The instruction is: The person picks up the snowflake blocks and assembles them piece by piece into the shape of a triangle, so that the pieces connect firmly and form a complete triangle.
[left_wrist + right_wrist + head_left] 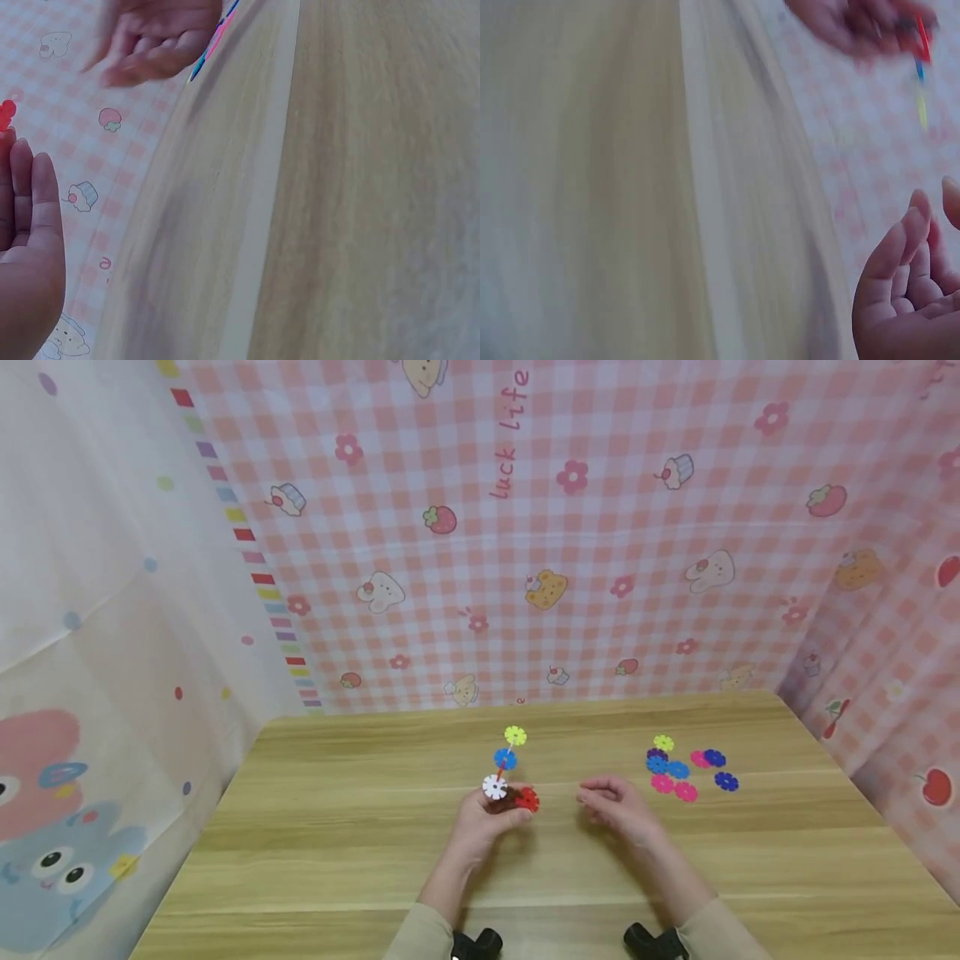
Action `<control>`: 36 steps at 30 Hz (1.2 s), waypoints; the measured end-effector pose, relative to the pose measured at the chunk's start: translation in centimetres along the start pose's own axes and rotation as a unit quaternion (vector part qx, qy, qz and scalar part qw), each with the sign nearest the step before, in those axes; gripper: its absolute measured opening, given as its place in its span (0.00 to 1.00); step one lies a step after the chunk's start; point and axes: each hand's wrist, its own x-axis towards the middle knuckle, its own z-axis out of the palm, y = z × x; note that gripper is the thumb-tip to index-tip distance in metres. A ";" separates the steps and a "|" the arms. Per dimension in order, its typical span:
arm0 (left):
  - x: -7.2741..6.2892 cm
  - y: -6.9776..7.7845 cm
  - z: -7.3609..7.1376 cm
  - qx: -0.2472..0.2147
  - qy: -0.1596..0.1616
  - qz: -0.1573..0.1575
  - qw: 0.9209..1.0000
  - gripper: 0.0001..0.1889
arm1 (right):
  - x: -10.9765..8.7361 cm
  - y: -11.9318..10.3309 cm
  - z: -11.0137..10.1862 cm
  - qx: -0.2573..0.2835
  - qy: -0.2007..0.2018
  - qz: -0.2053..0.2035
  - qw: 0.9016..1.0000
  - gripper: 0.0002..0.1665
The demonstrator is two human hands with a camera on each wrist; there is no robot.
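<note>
My left hand pinches a joined piece made of toothed plastic snowflake discs, held above the table. In the head view its red disc sits by the thumb, with a brown disc beside it partly hidden by the fingers. From the white disc the chain runs up through a blue disc to a yellow one. My right hand is apart from it to the right, fingers relaxed and slightly bent, holding nothing; the right wrist view shows the same bare palm.
Loose snowflake discs lie on the wooden table at the right: yellow, light blue, pink and dark blue, some overlapping. A pink checked cloth hangs behind the table, with more cloth at both sides.
</note>
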 end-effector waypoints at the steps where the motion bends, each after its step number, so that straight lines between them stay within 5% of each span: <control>1: 0.0 0.0 -0.1 0.002 0.000 0.001 1.000 0.18 | 0.1 0.1 -0.9 -0.021 0.013 0.001 1.000 0.22; 8: 0.0 0.0 -0.4 -0.001 -0.001 0.002 1.000 0.20 | -0.4 0.4 -7.0 -0.173 0.097 -0.025 0.980 0.25; 15: -0.1 0.0 -0.5 -0.011 0.005 -0.012 1.000 0.20 | -1.5 0.1 -11.5 -0.287 0.125 -0.038 0.949 0.26; 18: 0.0 0.0 -0.5 -0.011 0.006 -0.015 1.000 0.20 | -1.7 0.1 -12.7 -0.304 0.125 -0.037 0.944 0.27; 28: 0.1 0.0 -0.6 -0.013 0.002 -0.013 1.000 0.20 | -1.6 0.6 -14.0 -0.315 0.111 -0.051 0.941 0.28; 36: 0.2 0.2 -0.7 -0.002 -0.002 -0.022 1.000 0.18 | -1.4 0.7 -14.0 -0.358 0.111 -0.045 0.926 0.27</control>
